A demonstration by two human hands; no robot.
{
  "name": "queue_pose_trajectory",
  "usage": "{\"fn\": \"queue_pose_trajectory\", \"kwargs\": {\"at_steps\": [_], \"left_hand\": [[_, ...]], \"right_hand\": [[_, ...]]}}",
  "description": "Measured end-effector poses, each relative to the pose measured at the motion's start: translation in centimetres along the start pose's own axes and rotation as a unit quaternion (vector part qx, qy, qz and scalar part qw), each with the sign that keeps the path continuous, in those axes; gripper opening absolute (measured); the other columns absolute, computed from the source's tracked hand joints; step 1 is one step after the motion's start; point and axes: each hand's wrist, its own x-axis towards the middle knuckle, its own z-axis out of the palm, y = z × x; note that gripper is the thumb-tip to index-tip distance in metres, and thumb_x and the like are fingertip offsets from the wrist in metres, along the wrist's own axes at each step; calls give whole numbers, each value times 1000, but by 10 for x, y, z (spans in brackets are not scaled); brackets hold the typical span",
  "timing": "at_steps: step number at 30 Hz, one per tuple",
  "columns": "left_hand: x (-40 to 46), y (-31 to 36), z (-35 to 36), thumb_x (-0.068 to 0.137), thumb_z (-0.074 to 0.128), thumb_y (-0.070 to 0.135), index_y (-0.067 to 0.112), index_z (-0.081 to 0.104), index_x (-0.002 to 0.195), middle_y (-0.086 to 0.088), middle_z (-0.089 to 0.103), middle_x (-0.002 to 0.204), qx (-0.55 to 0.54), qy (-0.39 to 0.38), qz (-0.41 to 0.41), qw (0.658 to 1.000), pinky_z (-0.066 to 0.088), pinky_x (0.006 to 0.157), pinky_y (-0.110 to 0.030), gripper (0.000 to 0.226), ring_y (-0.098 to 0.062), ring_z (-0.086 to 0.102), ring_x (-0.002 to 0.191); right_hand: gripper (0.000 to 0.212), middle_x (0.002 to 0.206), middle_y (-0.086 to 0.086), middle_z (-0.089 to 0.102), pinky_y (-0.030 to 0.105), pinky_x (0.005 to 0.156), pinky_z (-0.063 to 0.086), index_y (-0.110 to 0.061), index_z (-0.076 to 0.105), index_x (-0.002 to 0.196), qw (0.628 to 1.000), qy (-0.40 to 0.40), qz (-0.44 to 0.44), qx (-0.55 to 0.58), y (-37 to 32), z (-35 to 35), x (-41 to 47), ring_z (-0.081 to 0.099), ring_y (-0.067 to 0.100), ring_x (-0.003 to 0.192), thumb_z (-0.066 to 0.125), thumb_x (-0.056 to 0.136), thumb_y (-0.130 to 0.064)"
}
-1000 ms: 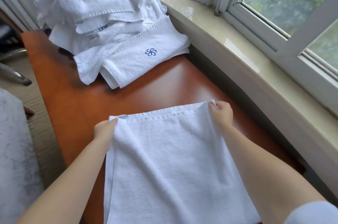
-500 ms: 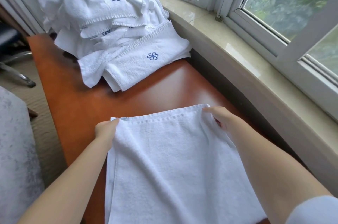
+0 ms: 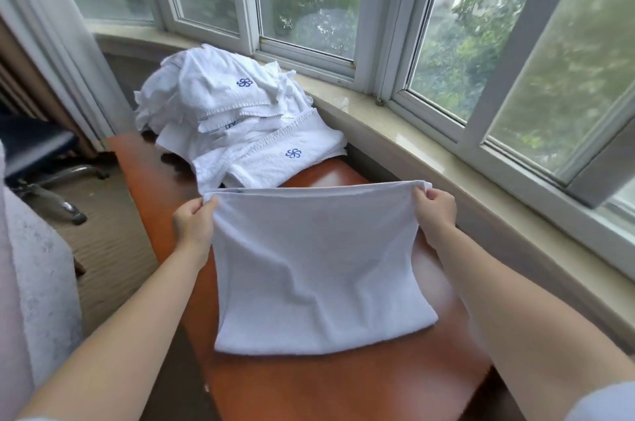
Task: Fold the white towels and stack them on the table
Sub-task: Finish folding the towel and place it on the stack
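Left hand (image 3: pixel 192 224) and right hand (image 3: pixel 435 211) pinch far corners of towel (image 3: pixel 319 269), taut; keep edge level, fold corners squarely onto near edge.

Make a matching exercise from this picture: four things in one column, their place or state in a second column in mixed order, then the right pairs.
Things
1. left hand
2. right hand
3. towel pile
4. office chair

Places or states
A. heaped at the far end of the table
B. on the floor left of the table
C. pinches the window-side top corner of the held towel
D. pinches the top corner of the held towel away from the window

Pairs: 1-D, 2-C, 3-A, 4-B
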Motion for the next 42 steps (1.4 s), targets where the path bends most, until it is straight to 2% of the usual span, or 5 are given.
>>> {"fn": "queue_pose_trajectory", "kwargs": {"at_steps": [12,19,25,34,42], "left_hand": [[-67,60,-61,66,73,19,21,69,56,2,57,65,-209,14,-3,978,40,57,-25,12,-16,52,63],[-78,69,-59,85,74,18,3,64,120,-6,65,108,-116,-4,58,992,50,93,-30,39,-15,60,98],[-83,90,-60,87,69,10,8,64,85,1,69,60,16,-180,-88,980,50,53,-25,6,-7,63,48],[-101,91,-39,82,72,1,11,59,74,-6,58,72,137,-229,9,964,40,52,-22,17,-14,51,61],[-112,131,-70,62,79,8,5,69,86,0,69,65,-87,-348,-198,912,34,29,-9,26,-2,54,37]], "right_hand": [[33,90,6,47,32,74,33,-17,40,74,966,187,-176,31,-35,-86,-103,44,22,82,34,103,-33],[23,97,6,65,27,74,36,-13,63,102,976,120,-183,-19,-29,-98,-118,58,25,91,47,100,-30],[27,106,10,66,30,76,37,-12,62,108,984,51,-122,-122,-30,-103,-101,59,32,102,39,100,-25],[29,110,11,62,40,84,50,-11,54,112,996,43,-74,-16,-26,-79,-132,63,33,94,30,99,-16],[21,71,-2,55,29,58,28,-18,58,84,979,191,-70,-8,-66,-109,-155,51,25,74,39,91,-24]]}}
